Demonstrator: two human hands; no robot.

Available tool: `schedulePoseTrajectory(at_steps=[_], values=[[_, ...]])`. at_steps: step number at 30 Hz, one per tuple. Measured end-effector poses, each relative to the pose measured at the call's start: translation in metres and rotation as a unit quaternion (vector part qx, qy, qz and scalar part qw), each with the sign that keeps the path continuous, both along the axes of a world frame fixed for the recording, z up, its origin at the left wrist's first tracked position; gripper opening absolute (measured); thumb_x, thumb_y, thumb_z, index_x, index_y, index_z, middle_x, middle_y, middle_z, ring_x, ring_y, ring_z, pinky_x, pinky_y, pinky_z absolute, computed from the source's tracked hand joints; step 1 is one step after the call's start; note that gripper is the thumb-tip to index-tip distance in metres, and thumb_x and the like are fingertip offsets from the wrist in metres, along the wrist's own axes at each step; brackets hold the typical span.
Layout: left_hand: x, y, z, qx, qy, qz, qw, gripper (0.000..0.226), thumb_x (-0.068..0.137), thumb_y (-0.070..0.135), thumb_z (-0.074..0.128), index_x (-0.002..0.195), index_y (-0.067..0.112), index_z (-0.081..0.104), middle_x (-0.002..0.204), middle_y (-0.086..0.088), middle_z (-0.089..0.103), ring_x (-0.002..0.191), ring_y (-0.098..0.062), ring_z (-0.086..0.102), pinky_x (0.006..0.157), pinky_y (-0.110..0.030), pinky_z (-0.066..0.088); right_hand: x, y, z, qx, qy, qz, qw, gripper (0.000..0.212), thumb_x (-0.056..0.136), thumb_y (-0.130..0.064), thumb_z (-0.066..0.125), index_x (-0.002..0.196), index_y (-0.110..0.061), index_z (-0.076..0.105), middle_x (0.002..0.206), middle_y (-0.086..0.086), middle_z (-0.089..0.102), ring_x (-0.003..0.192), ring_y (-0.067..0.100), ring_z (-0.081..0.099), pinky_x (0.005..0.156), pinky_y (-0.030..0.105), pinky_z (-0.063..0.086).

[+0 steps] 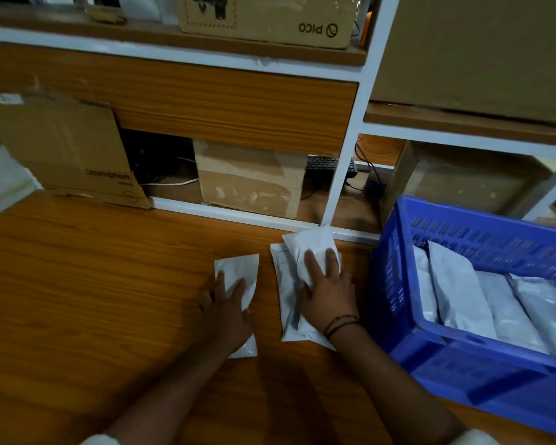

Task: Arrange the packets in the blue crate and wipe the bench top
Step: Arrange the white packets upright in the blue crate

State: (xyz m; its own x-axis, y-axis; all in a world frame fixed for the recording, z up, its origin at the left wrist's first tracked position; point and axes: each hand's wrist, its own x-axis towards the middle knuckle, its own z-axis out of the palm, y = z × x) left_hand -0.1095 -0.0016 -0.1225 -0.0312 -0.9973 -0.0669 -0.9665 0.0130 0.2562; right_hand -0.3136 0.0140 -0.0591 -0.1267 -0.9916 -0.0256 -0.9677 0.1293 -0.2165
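The packet (238, 268) under my left hand (228, 308) is plain white with a grey cast. Under my right hand (329, 293), the upper packet (312, 242) is the same pale white-grey. The lower packet (284, 284) matches it, with a faint dark line near its far edge. Thin black bands (339, 324) circle my right wrist. The bench top (93, 284) beneath both hands is orange-brown with darker wood-grain streaks. Right of my right hand, the crate (398, 268) is bright blue, its walls patterned with rows of slots. The crate's packets (456, 290) are silvery grey. Beyond my fingertips, the shelf frame (344, 149) is white and the cardboard box (251, 178) dull brown with pale scuffs.
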Motion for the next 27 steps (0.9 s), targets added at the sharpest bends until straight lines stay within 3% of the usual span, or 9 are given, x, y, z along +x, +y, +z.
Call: schedulePoseTrajectory(at_steps=[7, 15, 20, 27], values=[[0.009, -0.006, 0.018, -0.035, -0.025, 0.011, 0.999, 0.067, 0.098, 0.040, 0.051, 0.157, 0.039, 0.020, 0.167, -0.008, -0.002, 0.146, -0.040, 0.013, 0.114, -0.046, 0.034, 0.003, -0.004, 0.014, -0.018, -0.006, -0.001, 1.000, 0.067, 0.099, -0.045, 0.041, 0.156, -0.036, 0.008, 0.165, 0.012, -0.008, 0.141, 0.048, 0.020, 0.111, 0.054, 0.032], [-0.008, -0.021, 0.091, -0.119, -0.008, -0.010, 0.993, 0.065, 0.097, 0.038, 0.052, 0.156, 0.036, 0.025, 0.167, -0.004, 0.001, 0.140, -0.035, 0.021, 0.109, -0.045, 0.035, -0.007, -0.008, 0.066, -0.082, -0.019, -0.008, 0.996, 0.063, 0.098, -0.047, 0.041, 0.155, -0.034, 0.016, 0.165, 0.015, 0.002, 0.133, 0.047, 0.032, 0.105, 0.053, 0.039], [-0.049, -0.032, 0.144, -0.144, 0.007, -0.037, 0.989, 0.062, 0.098, 0.038, 0.050, 0.155, 0.034, 0.026, 0.167, -0.004, 0.000, 0.142, -0.037, 0.017, 0.112, -0.047, 0.028, -0.024, -0.007, 0.117, -0.128, -0.043, -0.022, 0.991, 0.063, 0.098, -0.042, 0.044, 0.155, -0.032, 0.020, 0.165, 0.012, 0.007, 0.139, 0.046, 0.024, 0.109, 0.054, 0.035], [-0.133, -0.032, 0.197, -0.150, 0.040, -0.083, 0.984, 0.060, 0.098, 0.034, 0.047, 0.155, 0.036, 0.027, 0.167, -0.004, 0.004, 0.139, -0.035, 0.018, 0.111, -0.048, 0.026, -0.085, 0.011, 0.151, -0.155, -0.030, -0.057, 0.986, 0.061, 0.098, -0.044, 0.043, 0.154, -0.031, 0.023, 0.164, 0.012, 0.010, 0.135, 0.048, 0.030, 0.108, 0.055, 0.036]])
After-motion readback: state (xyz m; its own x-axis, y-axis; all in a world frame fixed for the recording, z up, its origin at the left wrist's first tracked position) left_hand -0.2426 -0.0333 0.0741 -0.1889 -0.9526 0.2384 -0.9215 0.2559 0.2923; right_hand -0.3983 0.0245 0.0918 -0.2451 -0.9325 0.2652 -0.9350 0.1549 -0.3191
